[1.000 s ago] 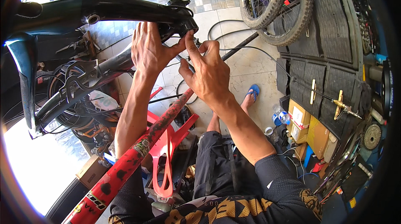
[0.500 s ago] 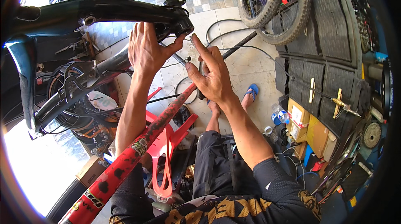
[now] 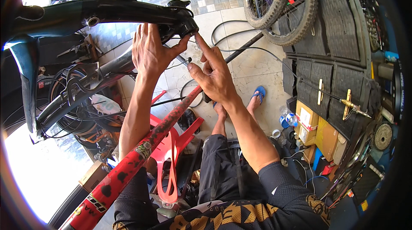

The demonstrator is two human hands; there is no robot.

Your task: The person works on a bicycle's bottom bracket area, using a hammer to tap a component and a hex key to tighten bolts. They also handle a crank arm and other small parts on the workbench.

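A black bike frame (image 3: 111, 10) stretches across the upper left, its open tube end (image 3: 189, 26) nearest my hands. My left hand (image 3: 151, 52) reaches up under it, fingertips hidden behind the tube and thumb pressed to the lower side of the tube end. With index finger stretched out and thumb apart, my right hand (image 3: 214, 75) touches or almost touches the rim of that tube end. The other right fingers are bent, and I see nothing held in them. Below the hands, a red tube with black blotches (image 3: 141, 150) runs diagonally past my left forearm.
Two knobby-tyred wheels (image 3: 281, 28) stand at the upper right beside black ribbed panels (image 3: 328, 24). A dark hose (image 3: 270, 49) crosses the tiled floor. Cardboard boxes (image 3: 307, 129) and a plastic bottle (image 3: 289, 118) are at right. A red plastic piece (image 3: 169, 165) lies beneath the red tube.
My right hand has shifted slightly left, its index fingertip now up against the tube end. My left hand stays in place on the frame.
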